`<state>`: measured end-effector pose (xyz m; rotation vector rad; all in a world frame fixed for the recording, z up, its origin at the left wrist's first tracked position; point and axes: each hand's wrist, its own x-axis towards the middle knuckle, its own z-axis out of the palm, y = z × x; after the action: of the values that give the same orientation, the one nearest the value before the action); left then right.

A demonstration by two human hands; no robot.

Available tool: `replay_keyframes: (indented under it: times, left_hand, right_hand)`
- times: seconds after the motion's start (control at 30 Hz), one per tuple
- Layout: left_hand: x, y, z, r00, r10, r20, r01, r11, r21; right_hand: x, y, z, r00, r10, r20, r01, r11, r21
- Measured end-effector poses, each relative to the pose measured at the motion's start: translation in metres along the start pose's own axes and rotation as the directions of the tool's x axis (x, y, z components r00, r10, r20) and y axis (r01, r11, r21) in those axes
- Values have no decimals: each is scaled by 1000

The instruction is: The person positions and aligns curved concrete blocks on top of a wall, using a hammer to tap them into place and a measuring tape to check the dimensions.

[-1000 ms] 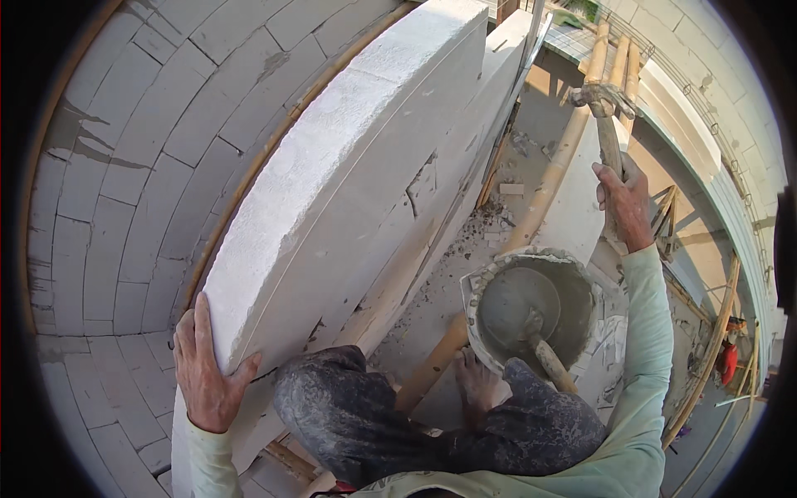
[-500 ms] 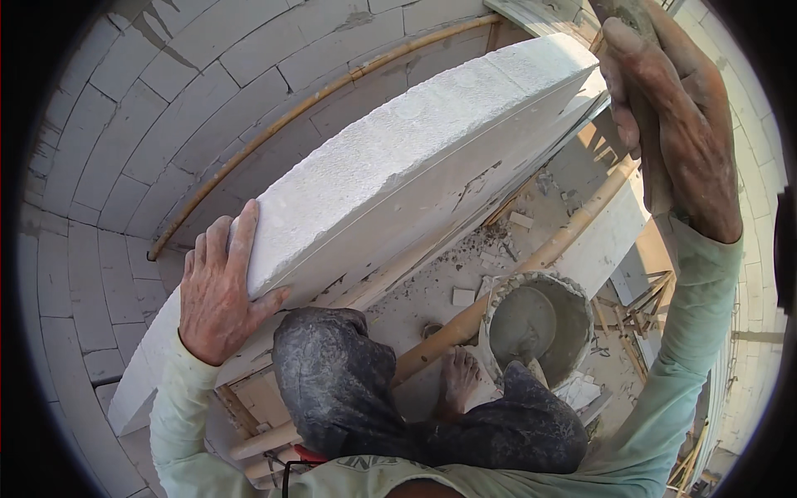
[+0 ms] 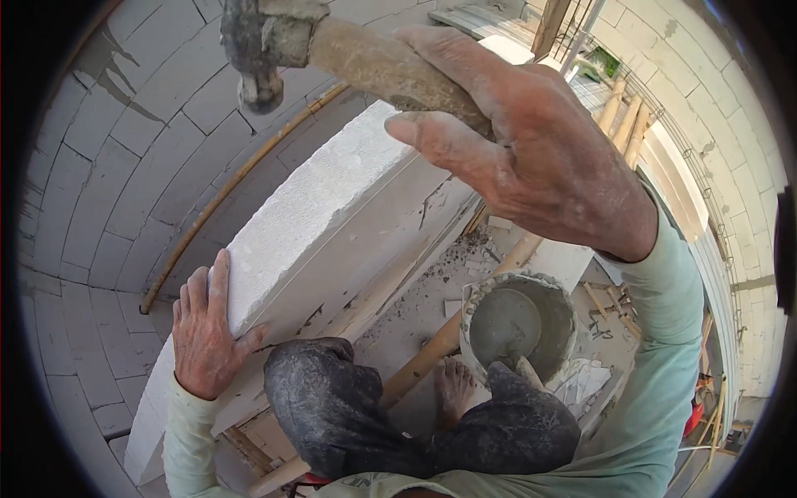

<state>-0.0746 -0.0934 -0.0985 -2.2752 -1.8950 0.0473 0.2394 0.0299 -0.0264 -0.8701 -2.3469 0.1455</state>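
At 1 o'clock, the right hand (image 3: 552,149) grips a grey metal hammer (image 3: 365,62) with a wooden handle. At 8 o'clock, the left hand (image 3: 205,340), fingers wide, touches a long, rough white block (image 3: 303,207) at 10 o'clock. It looks like hammering, needing careful aim; the hammer's height I can't tell.

Bright daylight; block top (image 3: 311,199) glaring white; left wall (image 3: 124,178) shaded; fisheye-bent edges, black corners.

From the left hand (image 3: 207,336), a gap ran toward one o'clock between the bamboo pole (image 3: 256,159) and the white block (image 3: 307,212), which barred two o'clock, while a knee (image 3: 320,382) blocked four.
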Motion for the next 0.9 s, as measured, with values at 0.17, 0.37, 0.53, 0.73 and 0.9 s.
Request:
replay_keyframes:
  times: [0.17,0.37,0.53,0.73,0.9]
  left_hand:
    - [10,10,-2,997,-23,80,30,996,-84]
    - [1,8,-6,997,-1,82,8,996,-92]
    - [-9,-1,-3,998,28,61,-25,998,-58]
    - [-28,-8,-2,989,-131,75,138,986,-90]
    - [-31,-12,2,984,-168,53,171,984,-46]
  right_hand:
    - [-28,14,16,934,115,337,-148,986,73]
    - [-83,22,9,970,212,116,-236,935,265]
    - [-144,59,7,877,456,-148,-397,864,310]
    - [-208,89,-5,450,891,-63,-805,435,403]
    - [-271,130,11,267,963,-39,-888,262,377]
